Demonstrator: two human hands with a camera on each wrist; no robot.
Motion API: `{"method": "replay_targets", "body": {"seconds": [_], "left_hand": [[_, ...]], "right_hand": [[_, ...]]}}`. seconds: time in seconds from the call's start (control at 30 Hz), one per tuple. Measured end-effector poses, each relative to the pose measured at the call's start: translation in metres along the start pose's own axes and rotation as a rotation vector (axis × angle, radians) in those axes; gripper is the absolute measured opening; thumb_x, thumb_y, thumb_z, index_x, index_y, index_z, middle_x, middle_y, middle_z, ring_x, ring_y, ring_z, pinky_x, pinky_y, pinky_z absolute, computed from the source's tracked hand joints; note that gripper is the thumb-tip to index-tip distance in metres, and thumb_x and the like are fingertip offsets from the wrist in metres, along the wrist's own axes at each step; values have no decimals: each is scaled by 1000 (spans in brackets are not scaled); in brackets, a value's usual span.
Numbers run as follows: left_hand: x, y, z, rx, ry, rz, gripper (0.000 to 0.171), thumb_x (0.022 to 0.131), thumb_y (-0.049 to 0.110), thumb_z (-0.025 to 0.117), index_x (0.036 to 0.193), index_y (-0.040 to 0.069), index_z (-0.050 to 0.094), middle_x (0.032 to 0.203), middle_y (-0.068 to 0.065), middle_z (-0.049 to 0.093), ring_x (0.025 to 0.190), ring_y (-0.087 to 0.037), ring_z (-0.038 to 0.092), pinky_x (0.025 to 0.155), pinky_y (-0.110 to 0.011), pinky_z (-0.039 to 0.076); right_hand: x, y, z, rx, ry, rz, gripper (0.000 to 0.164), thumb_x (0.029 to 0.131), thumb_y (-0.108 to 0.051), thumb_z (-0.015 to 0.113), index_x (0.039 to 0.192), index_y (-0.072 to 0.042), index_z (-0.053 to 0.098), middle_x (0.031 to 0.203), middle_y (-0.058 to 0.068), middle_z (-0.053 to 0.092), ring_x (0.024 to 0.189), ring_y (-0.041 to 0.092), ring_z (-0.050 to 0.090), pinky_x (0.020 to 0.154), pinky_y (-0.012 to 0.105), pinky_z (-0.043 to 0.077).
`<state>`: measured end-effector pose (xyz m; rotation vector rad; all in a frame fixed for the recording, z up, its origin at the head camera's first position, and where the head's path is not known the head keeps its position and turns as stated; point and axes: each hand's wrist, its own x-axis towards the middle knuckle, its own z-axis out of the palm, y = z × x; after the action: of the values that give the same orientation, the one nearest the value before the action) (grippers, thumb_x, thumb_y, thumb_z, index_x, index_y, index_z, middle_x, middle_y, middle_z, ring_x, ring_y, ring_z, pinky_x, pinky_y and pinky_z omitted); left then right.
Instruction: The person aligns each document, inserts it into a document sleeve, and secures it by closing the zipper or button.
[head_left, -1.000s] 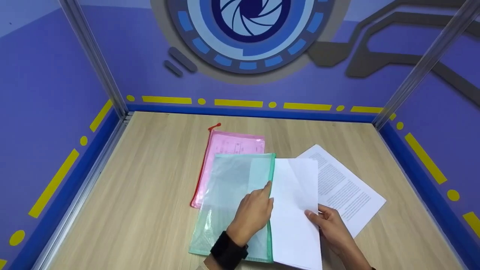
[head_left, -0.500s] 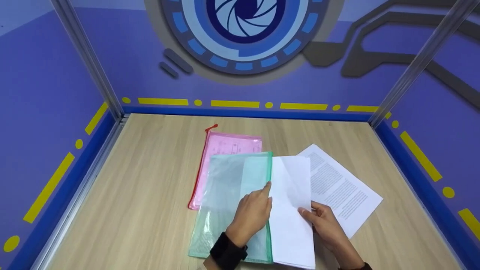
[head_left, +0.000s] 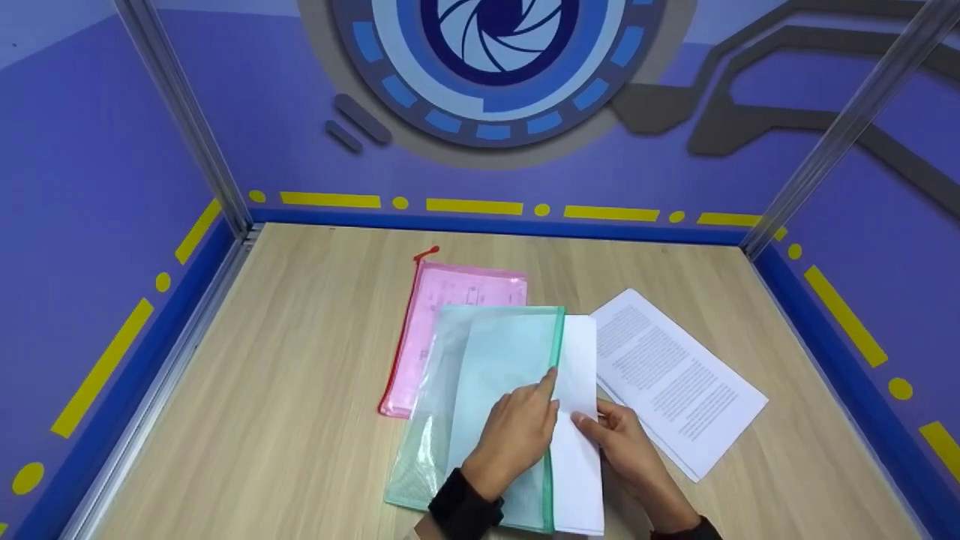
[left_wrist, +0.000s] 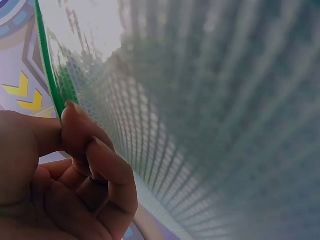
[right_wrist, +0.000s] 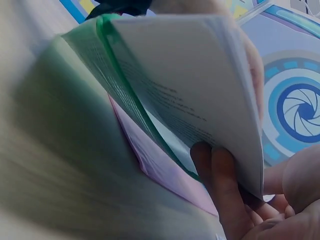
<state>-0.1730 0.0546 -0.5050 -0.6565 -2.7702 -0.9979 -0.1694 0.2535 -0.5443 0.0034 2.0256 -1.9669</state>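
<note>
A translucent green zip folder [head_left: 487, 352] lies slanted in the head view, its opening toward the right. My left hand [head_left: 517, 427] pinches its green edge [left_wrist: 46, 65] between thumb and fingers, as the left wrist view shows. White paper sheets [head_left: 580, 356] sit mostly inside the folder, with a strip sticking out on the right. My right hand [head_left: 626, 450] pinches the outer edge of those sheets, thumb on top and fingers below. Printed lines show on the underside of the paper stack [right_wrist: 195, 75] in the right wrist view.
Partly beneath the folder lies a pink zip pouch [head_left: 472, 289] with a red zipper. To the right, a printed stack of pages [head_left: 682, 382] rests at an angle on the wooden table [head_left: 262, 360]. Purple panels [head_left: 247, 112] wall in the back and sides.
My right hand has moved left, and the white sheets have slid much deeper into the folder. My left hand keeps its grip on the folder's edge, slightly farther right.
</note>
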Motion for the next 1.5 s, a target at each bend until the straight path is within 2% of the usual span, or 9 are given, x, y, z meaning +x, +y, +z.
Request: {"method": "replay_targets", "body": {"seconds": [0.2, 0.33, 0.53, 0.77, 1.0, 1.13, 1.27, 1.37, 1.5], "left_hand": [[1, 3, 3, -43, -39, 7, 50, 109, 14, 60, 154, -4, 50, 109, -15, 76, 88, -17, 71, 75, -31, 56], [0, 5, 5, -87, -55, 9, 50, 109, 14, 59, 155, -3, 48, 97, -9, 73, 76, -11, 63, 69, -27, 52], [0, 7, 8, -156, -67, 56, 51, 111, 16, 56, 158, -1, 45, 83, 1, 64, 65, -4, 48, 62, -20, 42], [-2, 2, 8, -149, 1, 101, 51, 109, 13, 59, 156, -2, 47, 82, -1, 64, 68, -4, 49, 66, -21, 45], [-1, -1, 11, -156, -38, 76, 51, 110, 14, 58, 157, -2, 46, 76, 4, 57, 64, -4, 44, 61, -20, 41], [2, -4, 8, -163, 4, 62, 49, 109, 12, 58, 155, -2, 49, 76, 5, 57, 64, -4, 45, 61, -20, 42], [4, -9, 6, -197, 23, 35, 47, 109, 12, 58, 154, -2, 51, 73, 8, 52, 62, -3, 43, 60, -21, 41], [2, -12, 5, -226, 29, 24, 47, 108, 11, 59, 153, -2, 53, 69, 11, 47, 59, -2, 40, 57, -20, 38], [1, -14, 5, -260, 48, 37, 46, 107, 8, 60, 151, -4, 54, 66, 12, 43, 56, 1, 36, 53, -19, 35]], "right_hand": [[5, 0, 15, -30, 6, -34, 42, 106, -4, 60, 143, 14, 55, 103, 20, 78, 86, 21, 76, 74, 30, 60], [7, 1, 25, -61, 17, -65, 38, 105, 1, 58, 140, 14, 58, 93, 12, 77, 76, 14, 69, 67, 25, 55], [12, 4, 36, -129, 50, -167, 6, 98, 6, 61, 96, 3, 67, 72, -2, 52, 66, 12, 51, 58, 24, 42], [18, 3, 44, -135, 65, -200, 10, 98, 1, 65, 89, 0, 66, 80, 1, 58, 73, 15, 55, 64, 27, 46], [20, 6, 43, -189, 72, -192, 14, 96, 5, 64, 84, -2, 63, 76, -1, 53, 70, 13, 52, 63, 26, 43], [25, 1, 33, -334, -30, -228, 4, 99, 1, 63, 98, 0, 67, 75, -2, 52, 67, 10, 51, 59, 25, 43], [33, -14, 13, -509, -65, -243, 27, 104, -8, 65, 128, 4, 64, 77, -1, 60, 63, 11, 57, 55, 25, 46], [42, -22, -12, -660, 61, -314, 44, 101, -12, 72, 140, 3, 58, 85, 5, 67, 69, 16, 64, 61, 29, 52], [60, -27, -61, -903, 258, -421, 61, 93, -14, 81, 145, 4, 53, 106, 24, 64, 87, 34, 66, 77, 46, 54]]}}
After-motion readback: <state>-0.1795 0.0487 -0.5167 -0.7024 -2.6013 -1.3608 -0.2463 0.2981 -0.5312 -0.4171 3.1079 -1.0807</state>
